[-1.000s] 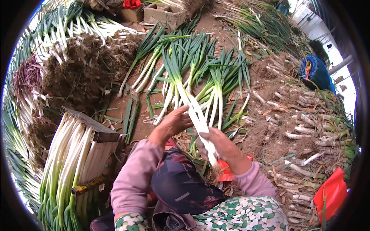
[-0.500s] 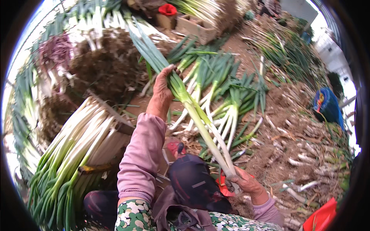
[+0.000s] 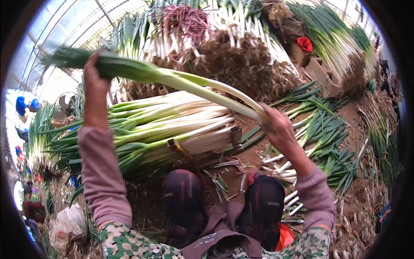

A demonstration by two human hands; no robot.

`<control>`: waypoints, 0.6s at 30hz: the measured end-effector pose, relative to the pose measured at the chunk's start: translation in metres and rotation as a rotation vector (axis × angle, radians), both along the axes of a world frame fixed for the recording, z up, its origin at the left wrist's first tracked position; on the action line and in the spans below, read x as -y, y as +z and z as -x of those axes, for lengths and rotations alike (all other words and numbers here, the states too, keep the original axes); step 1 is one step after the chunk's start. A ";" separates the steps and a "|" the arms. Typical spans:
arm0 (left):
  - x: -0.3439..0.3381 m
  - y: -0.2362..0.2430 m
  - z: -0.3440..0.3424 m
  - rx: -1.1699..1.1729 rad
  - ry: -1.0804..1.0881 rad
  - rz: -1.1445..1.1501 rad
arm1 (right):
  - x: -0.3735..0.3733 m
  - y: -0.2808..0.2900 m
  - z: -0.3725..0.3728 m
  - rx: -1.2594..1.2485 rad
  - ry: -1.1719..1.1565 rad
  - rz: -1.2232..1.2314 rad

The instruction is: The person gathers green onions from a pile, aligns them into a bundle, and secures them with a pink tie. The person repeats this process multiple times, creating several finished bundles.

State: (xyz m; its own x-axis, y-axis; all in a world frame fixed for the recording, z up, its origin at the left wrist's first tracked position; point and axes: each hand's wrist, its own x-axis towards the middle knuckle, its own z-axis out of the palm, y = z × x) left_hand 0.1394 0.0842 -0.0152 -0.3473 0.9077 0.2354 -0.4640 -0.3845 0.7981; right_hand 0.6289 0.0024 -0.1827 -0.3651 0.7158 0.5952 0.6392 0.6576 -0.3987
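My left hand [image 3: 95, 77] is raised at the upper left, closed round the dark green leaves of long green onions [image 3: 194, 90]. My right hand [image 3: 278, 125] grips their white lower ends at centre right, so the stalks span between my hands above a large stack of cleaned green onions [image 3: 151, 136]. That stack lies sideways in a holder [image 3: 235, 136] of dark, angular pieces, white ends to the right and leaves to the left. The root ends of the held stalks are hidden by my right hand.
Heaps of onions with soil-covered roots [image 3: 241, 60] stand behind. Loose green onions [image 3: 327, 134] and debris lie on the dirt floor at right. A concrete block [image 3: 323, 75], red bag [image 3: 304, 44], white plastic bag [image 3: 68, 228] and red sheet [image 3: 285, 237] surround my bent knees.
The view has swung left toward the stack. My hands have lifted the stalks and spread apart, turning them from upright-diagonal to nearly crosswise, with my left hand now on the leaves.
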 end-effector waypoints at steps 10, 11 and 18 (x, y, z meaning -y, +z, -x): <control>0.201 -0.079 0.153 -0.677 0.298 0.992 | -0.159 -0.116 0.155 0.300 0.229 0.237; 0.212 -0.074 0.148 -0.829 0.272 0.987 | -0.154 -0.115 0.163 0.301 0.218 0.175; 0.096 -0.109 0.005 -1.836 0.369 0.183 | -0.136 -0.116 0.161 0.213 0.118 0.215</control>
State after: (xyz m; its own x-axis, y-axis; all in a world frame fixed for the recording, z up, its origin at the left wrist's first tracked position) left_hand 0.1346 -0.0120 -0.1243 0.0330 0.9096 0.4142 0.9771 -0.1166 0.1782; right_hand 0.4681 0.1387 -0.2984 -0.5536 0.7619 0.3362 0.6474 0.6477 -0.4016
